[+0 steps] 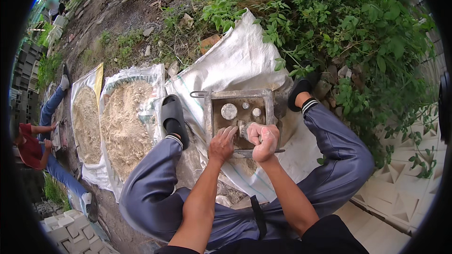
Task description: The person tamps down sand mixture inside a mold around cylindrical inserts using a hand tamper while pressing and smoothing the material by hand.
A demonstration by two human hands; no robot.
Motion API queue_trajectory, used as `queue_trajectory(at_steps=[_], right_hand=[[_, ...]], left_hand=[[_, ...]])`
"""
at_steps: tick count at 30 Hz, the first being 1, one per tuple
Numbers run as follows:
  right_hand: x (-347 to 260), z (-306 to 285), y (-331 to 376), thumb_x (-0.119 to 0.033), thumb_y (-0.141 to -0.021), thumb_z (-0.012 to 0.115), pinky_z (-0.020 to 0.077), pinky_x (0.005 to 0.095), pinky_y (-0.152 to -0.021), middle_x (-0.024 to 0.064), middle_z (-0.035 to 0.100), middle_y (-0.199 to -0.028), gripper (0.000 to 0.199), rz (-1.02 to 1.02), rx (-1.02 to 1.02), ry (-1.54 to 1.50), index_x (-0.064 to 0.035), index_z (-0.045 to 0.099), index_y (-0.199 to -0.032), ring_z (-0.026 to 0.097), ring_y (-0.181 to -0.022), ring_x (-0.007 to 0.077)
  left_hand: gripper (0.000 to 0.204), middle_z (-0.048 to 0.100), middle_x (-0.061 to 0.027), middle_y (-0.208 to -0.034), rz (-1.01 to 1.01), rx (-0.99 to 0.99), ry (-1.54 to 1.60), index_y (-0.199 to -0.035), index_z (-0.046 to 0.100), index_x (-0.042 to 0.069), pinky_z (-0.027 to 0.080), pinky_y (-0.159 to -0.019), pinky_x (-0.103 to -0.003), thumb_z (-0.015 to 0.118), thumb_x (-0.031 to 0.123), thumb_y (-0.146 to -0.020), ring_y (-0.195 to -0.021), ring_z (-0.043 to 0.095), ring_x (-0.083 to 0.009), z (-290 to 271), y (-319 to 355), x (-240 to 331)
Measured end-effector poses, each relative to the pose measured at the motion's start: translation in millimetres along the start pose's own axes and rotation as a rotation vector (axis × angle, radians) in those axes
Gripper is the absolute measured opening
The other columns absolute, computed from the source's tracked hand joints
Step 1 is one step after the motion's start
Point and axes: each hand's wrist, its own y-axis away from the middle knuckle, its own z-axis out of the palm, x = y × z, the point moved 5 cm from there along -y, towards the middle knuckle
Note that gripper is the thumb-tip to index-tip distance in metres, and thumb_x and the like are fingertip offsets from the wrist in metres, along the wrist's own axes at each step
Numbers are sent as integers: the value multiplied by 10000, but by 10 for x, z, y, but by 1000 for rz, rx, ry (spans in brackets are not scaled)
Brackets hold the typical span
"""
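Note:
Between my legs lies a square, dust-caked frame (208,113), like a shallow mould, with a bent metal loop at its far left corner. Inside sit a large round disc (229,111) and two smaller round pieces (256,112), all pale with powder. My left hand (222,146) reaches over the near left part of the frame, fingers stretched forward and laid down inside it. My right hand (263,140), coated in pale powder, is closed in a fist near the frame's near right. A stubby greyish piece (243,129) shows beside the fist; its kind is unclear. A thin metal rod (279,151) crosses the near side.
A white woven sheet (245,51) lies beneath the frame. Opened sacks of sandy powder (125,122) lie to the left. Farther left another person (32,146) sits working. Leafy plants (348,33) crowd the far right; patterned pale blocks (400,197) stand at the near right.

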Motion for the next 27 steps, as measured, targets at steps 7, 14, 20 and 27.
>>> queue_trajectory(at_steps=[7,14,20,27], right_hand=[[-111,122,-88,-250,-869,325,222,285,-402,26,313,-429,453,74,47,27,-52,263,-466,287,-395,129],[-112,138,-202,-224,-861,343,227,287,-409,15,280,-416,444,16,-28,274,-62,253,-458,299,-395,120],[-250,114,-129,-265,-864,333,238,291,-414,26,277,-419,464,79,-38,-55,-48,256,-461,290,-398,138],[-181,175,-56,-254,-867,345,213,320,-402,46,328,-433,455,1,-48,-15,-31,295,-474,298,-378,159]], left_hand=[[482,560,-128,-1184,-65,107,-14,-1249,500,52,466,-903,-382,492,55,-767,-1090,526,-292,24,-53,-121],[491,547,-146,-1181,-77,122,-96,-1265,482,54,455,-920,-386,493,89,-775,-1110,515,-302,81,37,-102],[477,565,-108,-1133,-82,5,9,-1260,497,83,464,-906,-378,512,100,-783,-1091,525,-287,18,11,-95],[422,552,-122,-1202,-89,81,-31,-1232,515,65,460,-918,-395,525,148,-819,-1127,513,-305,86,40,-183]])
